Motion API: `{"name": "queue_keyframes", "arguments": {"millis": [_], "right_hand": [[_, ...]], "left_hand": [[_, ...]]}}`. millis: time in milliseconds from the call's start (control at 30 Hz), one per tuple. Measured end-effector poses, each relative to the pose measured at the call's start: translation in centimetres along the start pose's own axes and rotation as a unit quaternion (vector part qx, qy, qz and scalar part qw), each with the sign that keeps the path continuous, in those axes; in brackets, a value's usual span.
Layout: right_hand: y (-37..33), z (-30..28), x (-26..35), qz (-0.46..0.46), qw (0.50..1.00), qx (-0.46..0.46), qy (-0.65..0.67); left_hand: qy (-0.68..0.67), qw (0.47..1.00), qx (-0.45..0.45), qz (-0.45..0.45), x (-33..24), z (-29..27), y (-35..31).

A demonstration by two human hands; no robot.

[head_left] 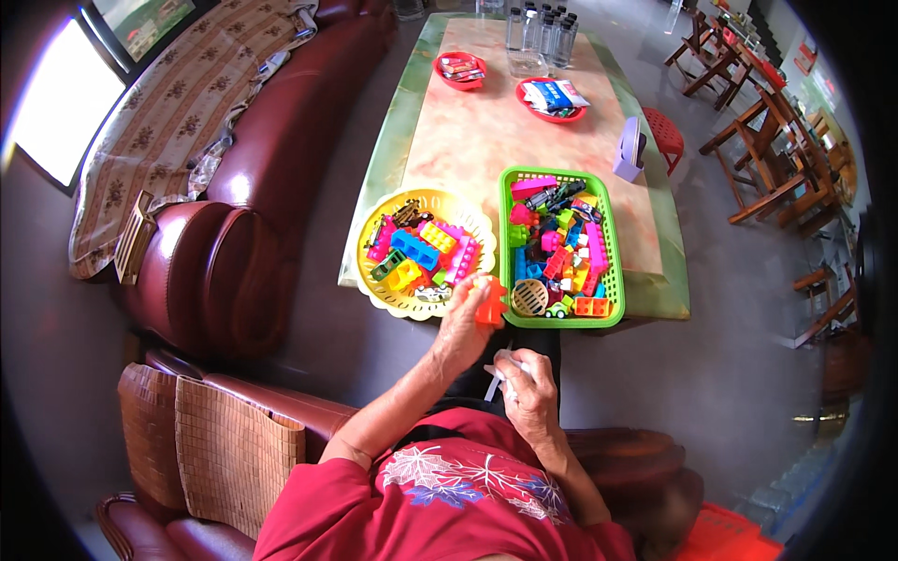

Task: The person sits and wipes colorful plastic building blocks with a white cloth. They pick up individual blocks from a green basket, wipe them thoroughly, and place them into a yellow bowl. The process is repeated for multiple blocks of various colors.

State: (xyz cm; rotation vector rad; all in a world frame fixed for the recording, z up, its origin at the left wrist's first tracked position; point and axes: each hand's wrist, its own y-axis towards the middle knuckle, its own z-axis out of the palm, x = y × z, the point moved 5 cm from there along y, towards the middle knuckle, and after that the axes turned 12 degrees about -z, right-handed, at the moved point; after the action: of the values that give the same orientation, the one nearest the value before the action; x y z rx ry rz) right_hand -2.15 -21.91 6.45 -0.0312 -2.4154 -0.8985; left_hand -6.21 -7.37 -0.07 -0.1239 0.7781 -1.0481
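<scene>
My left hand (458,329) is closed around an orange toy building block (491,304), held just in front of the table edge between the two baskets. Lower down, close to my lap, my right hand (531,393) grips a crumpled white cloth or tissue (511,363); its exact kind is hard to make out. A round yellow basket (376,217) on the left holds pink, blue and yellow blocks and some toy cars. The green rectangular basket (615,245) on the right is full of many-coloured blocks, small toy vehicles and a round tan slotted piece (529,297).
Both baskets stand at the near end of a marble-look table (449,140). Farther back are two red bowls (480,82) (520,91) with packets, several clear bottles (531,37) and a lilac holder (629,159). A red stool (662,136) stands at right, a maroon sofa (290,122) at left.
</scene>
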Motion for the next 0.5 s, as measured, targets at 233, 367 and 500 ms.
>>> {"name": "queue_keyframes", "arguments": {"millis": [233, 367, 500], "right_hand": [[-1.0, -0.3, -2.1, 0.045, 0.998, -0.018, 0.032], [-0.9, -0.1, -2.5, 0.073, 0.995, -0.024, 0.060], [-1.6, -0.4, -3.7, 0.096, 0.994, -0.028, 0.053]], "left_hand": [[0.567, 0.716, -0.158, 0.374, -11.1, -1.7, 5.9], [0.673, 0.598, -0.222, 0.374, -13.7, -1.6, 8.2], [0.721, 0.551, -0.247, 0.339, -13.9, -2.8, 10.6]]}}
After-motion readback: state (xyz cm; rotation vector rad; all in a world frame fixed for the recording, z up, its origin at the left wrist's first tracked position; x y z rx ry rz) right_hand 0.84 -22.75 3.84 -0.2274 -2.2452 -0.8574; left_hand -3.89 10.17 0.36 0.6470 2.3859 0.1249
